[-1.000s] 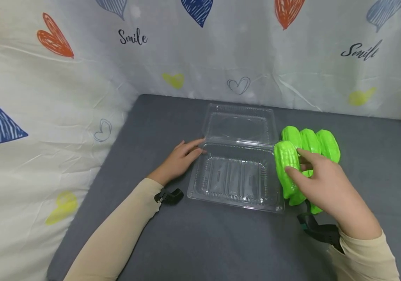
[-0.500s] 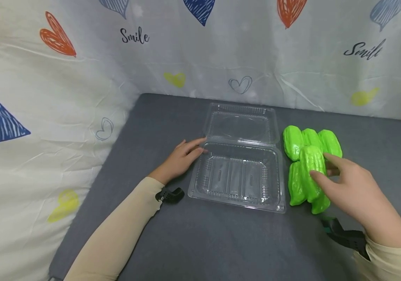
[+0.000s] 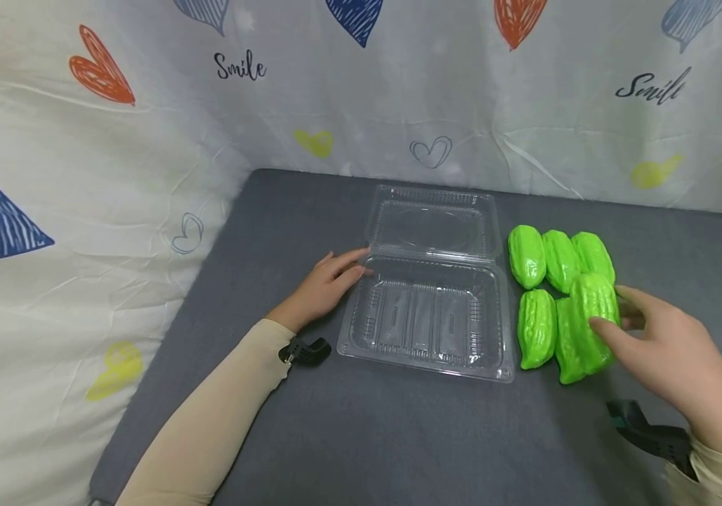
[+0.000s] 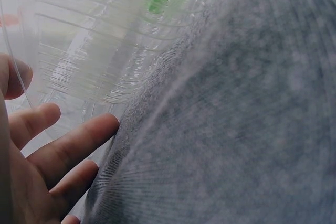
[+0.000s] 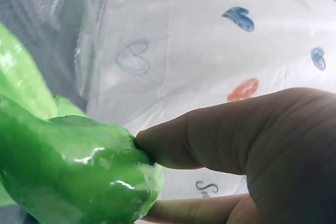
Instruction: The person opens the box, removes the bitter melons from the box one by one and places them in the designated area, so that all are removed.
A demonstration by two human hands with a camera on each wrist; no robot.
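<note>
My right hand (image 3: 671, 355) pinches a glossy green, ribbed bitter melon (image 3: 595, 316) between thumb and fingers. In the right wrist view, the thumb presses one end of this bitter melon (image 5: 79, 166). It overlaps another bitter melon (image 3: 565, 344) in the head view. To its left lies a bitter melon (image 3: 536, 327) with its tapered tip toward me. My left hand (image 3: 319, 288) rests at the left rim of a clear plastic clamshell container (image 3: 424, 362), with fingers extended. The container's lid (image 3: 435, 223) is folded back, and the ridged base holds nothing.
Behind the front melons, a back row of bitter melons (image 3: 527, 256) lies side by side, right of the container. Grey cloth (image 3: 399, 443) covers the table. A white curtain (image 3: 367, 105) with hearts and lettering hangs along the back and left edges.
My right hand has moved right with a bitter melon, from the container's right edge across the front row to that row's right end. The left hand and container stay put.
</note>
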